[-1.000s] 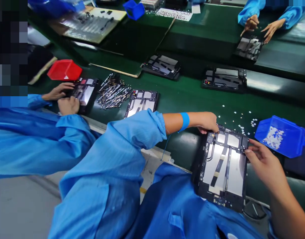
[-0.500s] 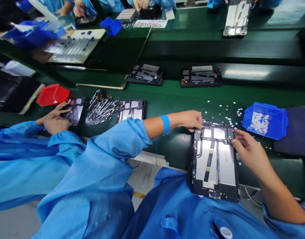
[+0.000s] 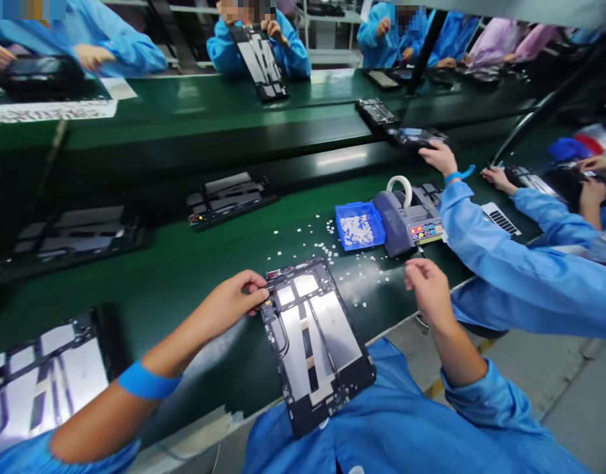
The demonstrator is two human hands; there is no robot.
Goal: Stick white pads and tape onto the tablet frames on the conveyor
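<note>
An opened tablet (image 3: 335, 326), its inner metal plates and ribbon cables showing, rests at the table edge with its lower end against my blue smock. At the tablet's upper left corner, my left hand (image 3: 240, 294) grips the edge between thumb and fingers. My right hand (image 3: 428, 293) hangs in the air right of the tablet, apart from it, fingers curled together in a pinch. Whatever the right fingers may hold is too small to see. Small white pieces (image 3: 327, 250) lie scattered on the green table beyond the tablet.
A blue bin (image 3: 339, 227) of white pieces stands beside a grey tape dispenser (image 3: 394, 224). Other opened tablets lie at the left (image 3: 51, 368) and farther back (image 3: 228, 197). A co-worker's sleeve (image 3: 500, 263) reaches in from the right. More people sit across the table.
The view has swung to the right. My right hand has left the tablet's upper right corner and moved away to the right. My left hand stays at the upper left corner.
</note>
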